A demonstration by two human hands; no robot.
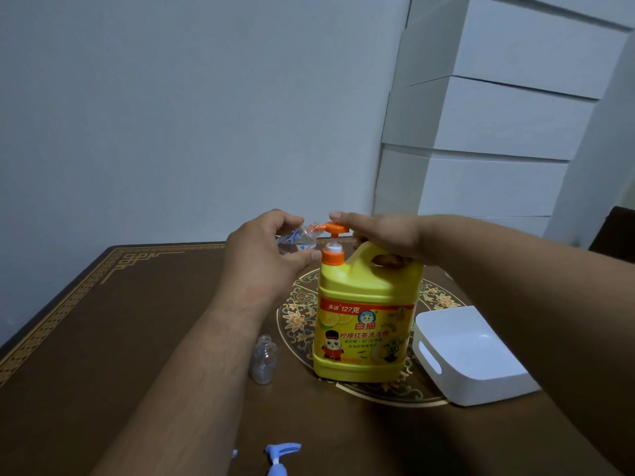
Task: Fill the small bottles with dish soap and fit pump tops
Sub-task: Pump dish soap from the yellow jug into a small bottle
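A big yellow dish soap jug point(367, 324) with an orange pump head point(335, 229) stands on the brown table point(103, 338). My left hand point(264, 255) holds a small clear bottle point(295, 239) tilted on its side, its mouth at the pump's nozzle. My right hand point(381, 237) rests over the jug's handle, with fingers on top of the pump head. A second small clear bottle point(264, 359) stands upright and uncapped to the left of the jug. A blue pump top point(280, 458) lies at the near edge, with a sliver of another blue piece point(235, 453) beside it.
A white square bin point(470, 355) with a handle slot sits right of the jug, nothing visible inside. White stacked boxes point(481, 115) rise at the back right against a pale wall. A dark chair back point(618, 231) shows at the far right.
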